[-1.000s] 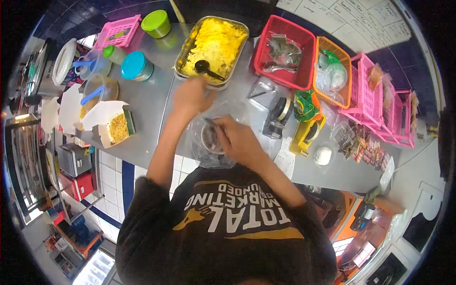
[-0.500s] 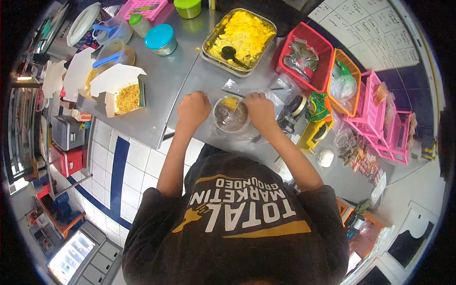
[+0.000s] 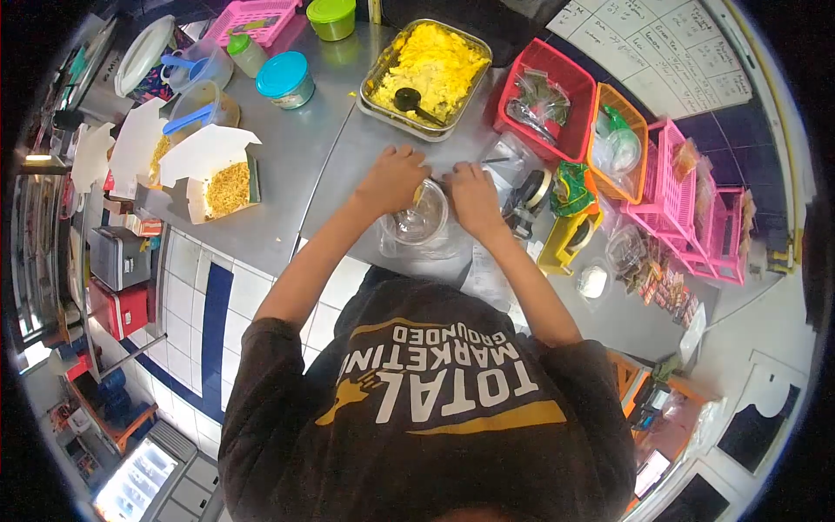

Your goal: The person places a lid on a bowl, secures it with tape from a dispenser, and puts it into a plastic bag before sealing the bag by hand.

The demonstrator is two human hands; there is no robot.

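Note:
A round bowl (image 3: 419, 216) stands on the metal counter with thin clear plastic (image 3: 407, 250) over and around it. My left hand (image 3: 394, 183) reaches across the bowl's far left edge, its fingers bent on the plastic and covering part of the rim. Just right of the bowl is my right hand (image 3: 472, 196), its fingers curled together near the rim; whatever is at its fingertips is too small to make out. Beyond both hands sits a metal tray of yellow food (image 3: 439, 65), with a black scoop (image 3: 416, 104) lying in it.
To the left, an open carton of noodles (image 3: 228, 189) stands near a blue-lidded tub (image 3: 285, 80). On the right are a red basket (image 3: 544, 109), an orange basket (image 3: 619, 148), pink racks (image 3: 674, 187) and a yellow tape dispenser (image 3: 567, 244). The counter edge runs close to my body.
My left hand has moved right and away from me, onto the bowl's far left edge. My right hand stays beside the bowl. Less yellow shows inside the bowl.

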